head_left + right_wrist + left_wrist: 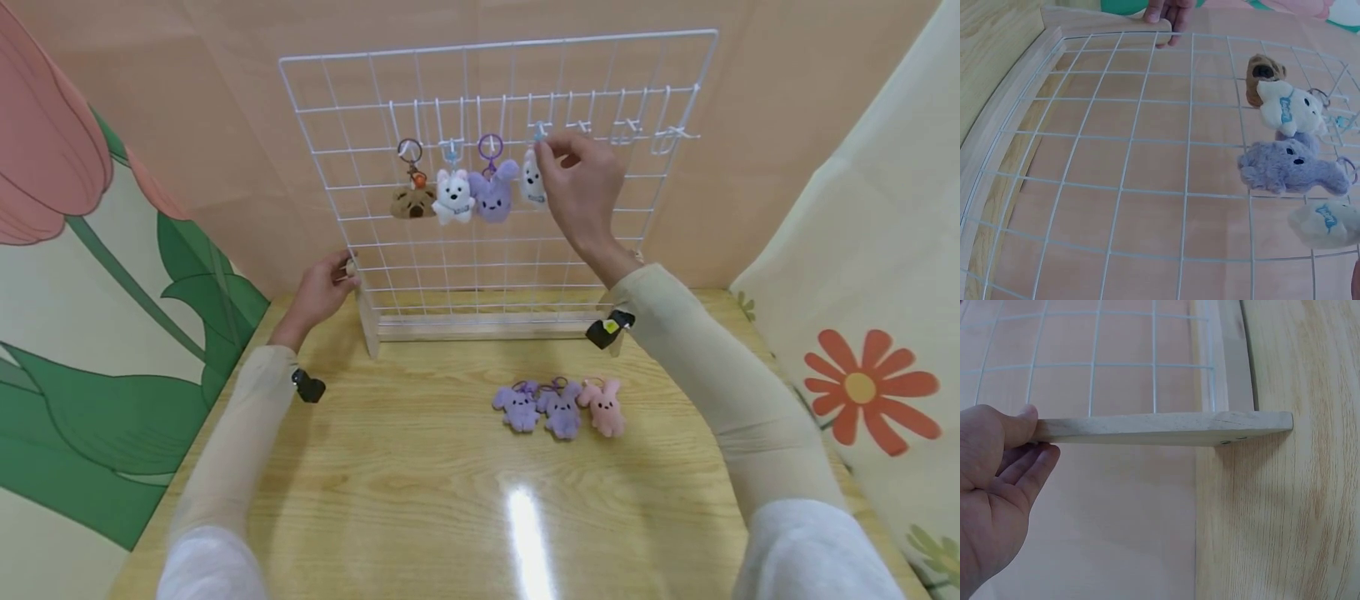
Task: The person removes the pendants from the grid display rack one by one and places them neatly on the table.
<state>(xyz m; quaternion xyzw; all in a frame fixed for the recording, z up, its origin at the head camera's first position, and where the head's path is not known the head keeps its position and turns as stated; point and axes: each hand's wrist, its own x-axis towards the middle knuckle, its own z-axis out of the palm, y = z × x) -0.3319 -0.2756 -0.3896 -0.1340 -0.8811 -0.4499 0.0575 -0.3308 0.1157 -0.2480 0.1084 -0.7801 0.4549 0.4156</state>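
Observation:
My right hand (pixel 587 185) is up at the wire grid (pixel 465 268), pinching the top of a white plush keychain (pixel 532 180) right at a hook; its ring is mostly behind the fingers. In the right wrist view this white plush (pixel 1322 223) hangs at the right edge. My left hand (pixel 321 292) grips the top of the rack's left wooden upright (pixel 1166 429) between thumb and fingers. On the hooks to the left of my right hand hang a brown plush keychain (pixel 413 202), another white plush keychain (pixel 453 197) and a purple plush keychain (pixel 492 198).
Several white hooks (pixel 628 128) line the grid to the right of my right hand. On the wooden table (pixel 390 475), in front of the rack, lie two purple plush keychains (pixel 562 412) and a pink one (pixel 606 410). Printed cloths (pixel 847 250) stand around the table.

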